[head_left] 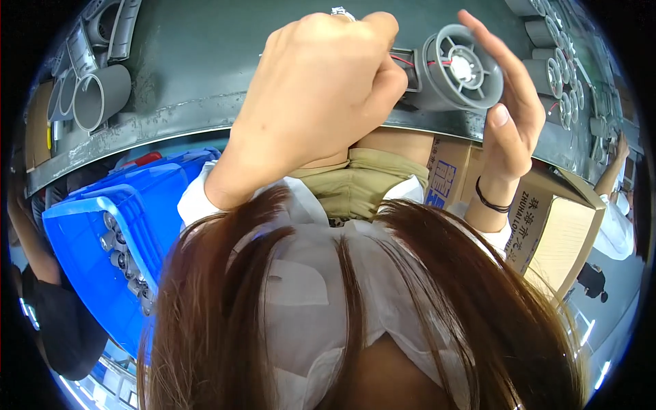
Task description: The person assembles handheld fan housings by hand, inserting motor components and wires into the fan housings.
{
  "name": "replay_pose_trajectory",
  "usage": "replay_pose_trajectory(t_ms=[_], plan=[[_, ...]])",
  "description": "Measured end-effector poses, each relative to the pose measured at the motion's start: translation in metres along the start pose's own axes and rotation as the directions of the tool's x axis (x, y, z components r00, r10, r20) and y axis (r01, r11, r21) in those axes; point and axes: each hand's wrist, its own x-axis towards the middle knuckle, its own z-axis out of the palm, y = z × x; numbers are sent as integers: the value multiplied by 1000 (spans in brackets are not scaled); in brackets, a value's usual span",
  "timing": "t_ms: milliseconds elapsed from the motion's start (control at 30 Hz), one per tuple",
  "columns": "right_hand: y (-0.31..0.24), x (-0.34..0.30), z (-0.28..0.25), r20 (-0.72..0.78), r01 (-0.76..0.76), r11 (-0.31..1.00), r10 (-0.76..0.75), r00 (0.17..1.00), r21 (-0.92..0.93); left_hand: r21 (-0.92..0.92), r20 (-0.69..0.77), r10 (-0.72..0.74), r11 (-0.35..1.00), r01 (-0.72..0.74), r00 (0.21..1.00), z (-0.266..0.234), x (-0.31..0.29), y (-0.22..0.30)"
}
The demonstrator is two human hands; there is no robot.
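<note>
A grey round plastic housing (437,75) with a spoked end and a pale centre lies at the table's near edge. Red wire shows inside it and at the open frame on its left. My left hand (321,85) is closed beside that frame, thumb against curled fingers; whatever they pinch is hidden behind the hand. Something small and silvery (342,12) shows at its far knuckles. Around the housing's right rim curves my right hand (516,109), with thumb at the lower edge and one long finger reaching past the top.
The dark green table (198,55) carries grey tube-shaped parts (102,96) at left and rows of similar housings (547,75) at right. Below the left edge stands a blue bin (89,239) with small metallic parts (123,263). A cardboard box (547,219) sits lower right. Other people are at both sides.
</note>
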Motion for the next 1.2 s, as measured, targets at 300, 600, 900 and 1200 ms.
replay_pose_trajectory(t_ms=[300, 600, 900, 1200], plan=[[-40, 11, 35, -164, -359, 894, 409, 898, 267, -117, -232, 297, 937, -329, 926, 18, 9, -30], [10, 6, -8, 86, -63, 994, 55, 995, 86, 113, 4, -107, 988, 106, 994, 3, 5, 11], [5, -3, 0, 90, -78, 997, 76, 993, 21, 244, -35, 23, 970, -13, 999, 13, -11, 6], [-14, -8, 0, 164, 79, 965, -38, 986, -252, 489, -229, 493, 804, -339, 839, 31, -19, 0]])
